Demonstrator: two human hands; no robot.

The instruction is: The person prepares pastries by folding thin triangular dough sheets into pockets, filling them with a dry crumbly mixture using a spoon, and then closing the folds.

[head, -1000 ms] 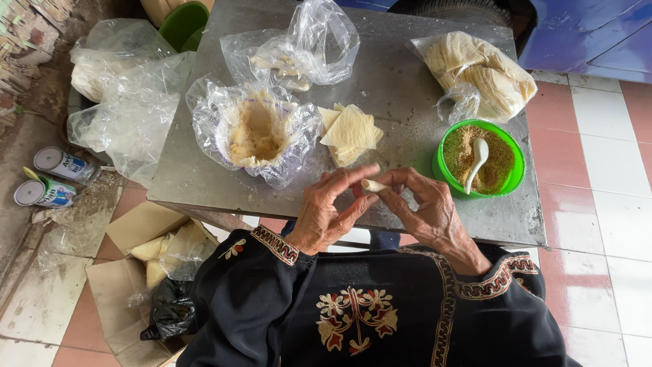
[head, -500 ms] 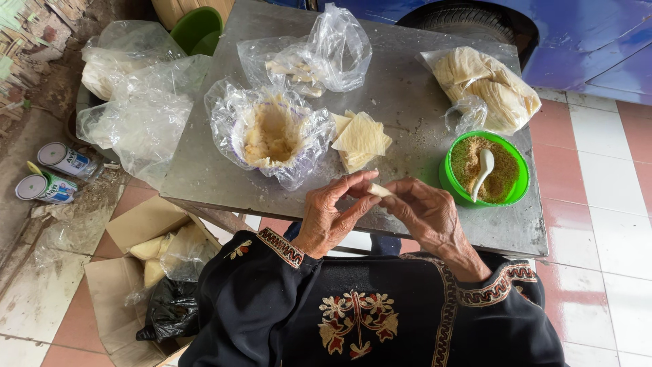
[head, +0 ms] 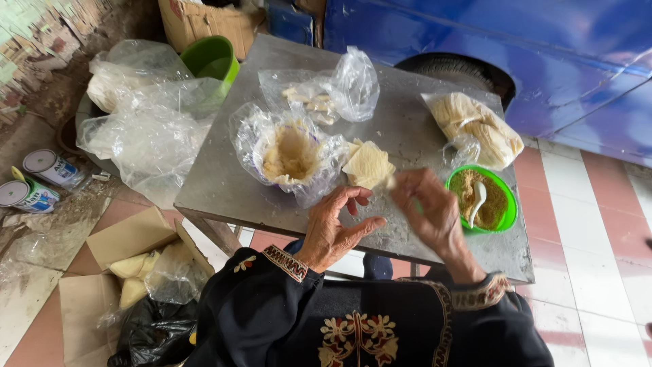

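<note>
My left hand (head: 337, 228) hovers over the near edge of the grey metal table (head: 224, 187), fingers loosely curled and apart, holding nothing. My right hand (head: 432, 212) is blurred, its fingertips beside a stack of pale square wrappers (head: 367, 164); whether it grips a piece I cannot tell. Just right of that hand stands a green bowl (head: 508, 211) of brown filling with a white spoon (head: 477, 197) in it. A plastic-lined bowl (head: 291, 153) of pale crumbly food sits left of the stack.
Two clear bags (head: 324, 94) (head: 475, 126) of pale food lie at the table's far side. A green bucket (head: 214, 58) and crumpled plastic (head: 146, 119) are at left; cans (head: 41, 178), a cardboard box (head: 129, 238) and a black bag (head: 151, 333) are below. A blue vehicle (head: 516, 47) stands behind.
My hands, which pinched a small pale piece together, have come apart. The right hand has swung up toward the wrapper stack and the left has opened.
</note>
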